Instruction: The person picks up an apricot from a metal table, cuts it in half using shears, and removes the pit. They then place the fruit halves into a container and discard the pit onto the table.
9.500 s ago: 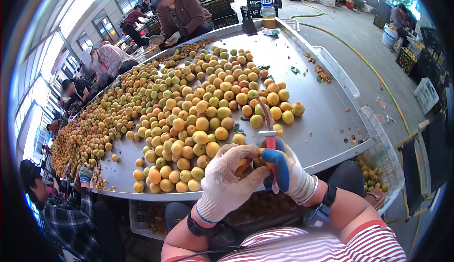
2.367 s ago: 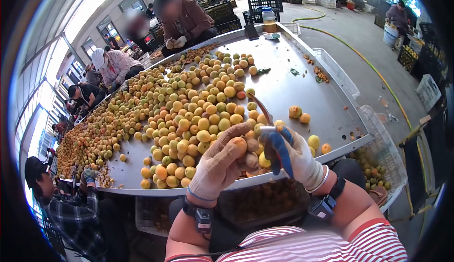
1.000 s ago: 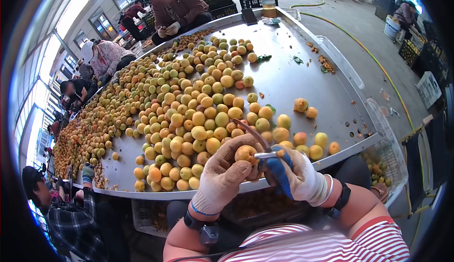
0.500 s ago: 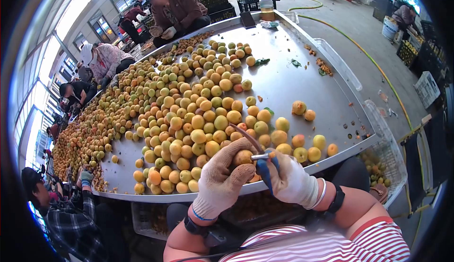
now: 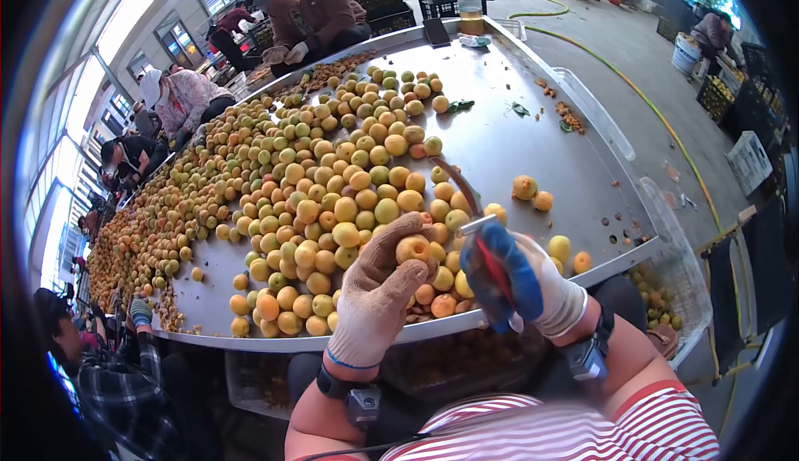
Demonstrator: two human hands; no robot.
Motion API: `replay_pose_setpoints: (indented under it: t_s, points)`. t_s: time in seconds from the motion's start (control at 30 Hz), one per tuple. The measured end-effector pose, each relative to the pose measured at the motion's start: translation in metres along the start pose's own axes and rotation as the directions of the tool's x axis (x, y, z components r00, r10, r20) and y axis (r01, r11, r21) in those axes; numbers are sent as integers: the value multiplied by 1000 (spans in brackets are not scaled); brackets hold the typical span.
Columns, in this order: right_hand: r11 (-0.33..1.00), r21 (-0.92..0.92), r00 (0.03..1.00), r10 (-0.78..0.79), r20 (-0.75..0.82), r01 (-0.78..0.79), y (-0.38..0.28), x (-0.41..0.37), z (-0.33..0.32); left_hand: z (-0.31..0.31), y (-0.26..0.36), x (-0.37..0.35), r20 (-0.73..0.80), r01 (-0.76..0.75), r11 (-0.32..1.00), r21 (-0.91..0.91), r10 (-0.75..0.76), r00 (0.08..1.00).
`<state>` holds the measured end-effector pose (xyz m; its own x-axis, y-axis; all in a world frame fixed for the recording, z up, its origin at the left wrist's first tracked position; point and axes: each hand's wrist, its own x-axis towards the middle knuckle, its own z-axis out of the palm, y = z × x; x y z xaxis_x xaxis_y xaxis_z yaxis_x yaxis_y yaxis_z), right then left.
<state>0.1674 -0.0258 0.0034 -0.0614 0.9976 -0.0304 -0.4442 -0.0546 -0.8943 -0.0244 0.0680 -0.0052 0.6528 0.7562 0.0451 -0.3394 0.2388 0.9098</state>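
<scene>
Yellow-orange apricot (image 5: pixel 413 250): held in the left hand (image 5: pixel 376 282), thumb and fingers closed around its sides, over the near part of the metal table (image 5: pixel 574 182). Handling: probably light, fairly firm, easily bruised; grip by the sides. Appearance: round, darker dimple on the visible face. Right hand (image 5: pixel 526 276): closed around a curved-blade knife (image 5: pixel 463 188), apart from the apricot.

My left glove (image 5: pixel 374 294) is white with tan fingers and a blue hem, the fruit (image 5: pixel 414 250) in it yellow-orange; my right glove (image 5: pixel 522 282) is white and blue, the handle (image 5: pixel 493 266) in it red and the blade (image 5: pixel 463 183) brown. My shirt (image 5: pixel 549 438) carries red and white stripes; the tabletop (image 5: pixel 570 161) is silver-grey, the hose (image 5: pixel 626 83) yellow-green
</scene>
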Motion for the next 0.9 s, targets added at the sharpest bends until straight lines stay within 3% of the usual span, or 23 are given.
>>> replay_pose_setpoints:
  t_s: [0.03, 0.1, 0.13, 0.17, 0.27, 0.43, 0.47, 0.7, 0.77, 0.9]
  points:
    - [1000, 2, 1000, 2, 6, -2, 7, 2, 2, 2, 3, -1, -29, -12, 1000, -28, 11, 1000]
    - [982, -162, 967, -129, -220, 95, 28, 5, 8, 3, 9, -3, -47, 4, 999, -37, -6, 999]
    - [923, -361, 964, -202, -170, 130, 29, 2, 7, 4, 11, -5, -21, 0, 1000, -2, 0, 1000]
    - [899, -356, 942, -313, -120, 254, 30, -1, 15, 4, 13, -6, 7, -4, 999, 33, 4, 1000]
    - [854, -490, 968, -240, -69, 177, 28, -8, 17, 5, 16, -9, 7, -26, 999, 28, 26, 1000]
    - [610, -733, 910, -414, 30, 302, 40, -10, 19, 3, 14, -12, 13, -121, 986, 111, 120, 993]
    - [522, -757, 844, -532, 73, 394, 48, -6, 17, 4, 14, -12, 20, -145, 983, 111, 144, 989]
    - [437, -798, 836, -530, 145, 416, 45, -5, 19, 2, 6, -11, 21, -276, 949, 150, 276, 961]
    - [359, -829, 792, -591, 154, 429, 46, -6, 21, 1, 5, -11, 20, -300, 934, 192, 302, 953]
    - [328, -809, 751, -631, 197, 488, 51, -2, 19, 0, 1, -12, 10, -307, 937, 169, 310, 951]
